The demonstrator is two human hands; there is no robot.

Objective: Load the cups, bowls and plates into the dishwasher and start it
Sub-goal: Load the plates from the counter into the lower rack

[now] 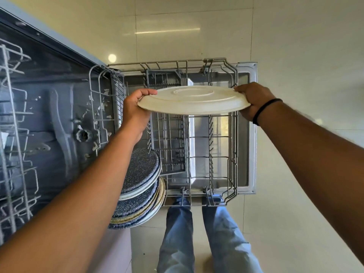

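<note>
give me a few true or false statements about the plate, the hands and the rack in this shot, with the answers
1. Both hands hold the white plate, the left hand at one edge and the right hand at the opposite edge. True.
2. The white plate already stands between the tines of the lower rack. False: it is held above the rack, roughly flat, underside up.
3. Speckled blue plates sit stacked at the near left of the rack. True.
4. The right wrist is bare. False: it wears a black band.
5. The rack is pulled out over the open door. True.
6. The right half of the rack is full of cups. False: no dishes show there.
</note>
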